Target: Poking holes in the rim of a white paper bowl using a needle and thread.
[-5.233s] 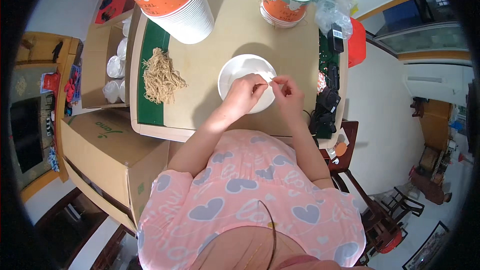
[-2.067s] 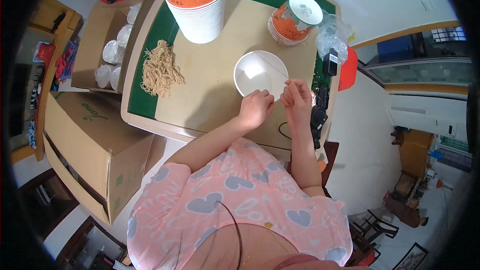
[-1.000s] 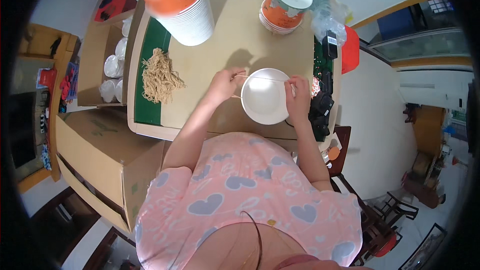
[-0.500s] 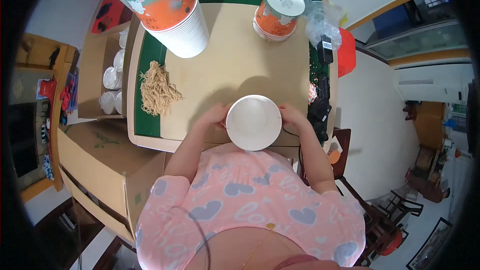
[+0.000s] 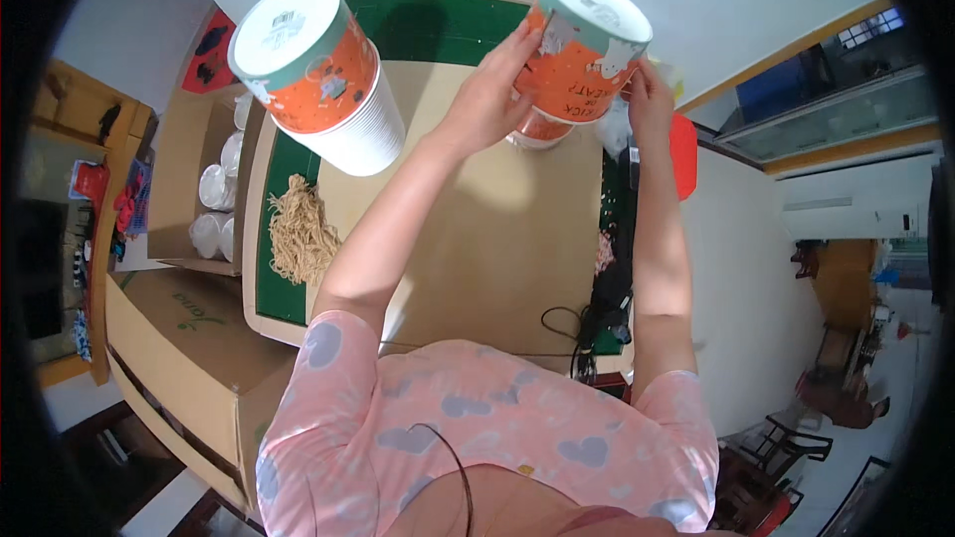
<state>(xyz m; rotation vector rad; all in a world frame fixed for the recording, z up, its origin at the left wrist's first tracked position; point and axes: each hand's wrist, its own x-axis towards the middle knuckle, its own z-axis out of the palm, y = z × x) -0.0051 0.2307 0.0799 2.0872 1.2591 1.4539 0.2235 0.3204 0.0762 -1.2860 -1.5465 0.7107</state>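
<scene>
An orange paper bucket [image 5: 582,70] with a green band and white base is upside down at the far right of the table. My left hand [image 5: 494,89] presses on its left side, fingers spread along the wall. Against its right side, my right hand [image 5: 649,104] has its fingertips bent in. The bucket sits over a short stack of like buckets [image 5: 542,129], of which only a lower part shows; whether it rests on them cannot be told. To the left stands a tall stack of upturned white-rimmed paper buckets [image 5: 318,80]. A tangle of beige string [image 5: 298,234] lies nearer.
The table [image 5: 477,239] has a tan board over green felt. Black cables [image 5: 597,323] and a dark device run along its right edge, beside a red plastic thing [image 5: 684,154]. Left of the table are cardboard boxes [image 5: 189,328], one with several white wrapped rolls [image 5: 214,189].
Both hands have moved from near my body to the far right of the table. The bucket they held mouth up is now upside down over the right stack. The view has shifted a little.
</scene>
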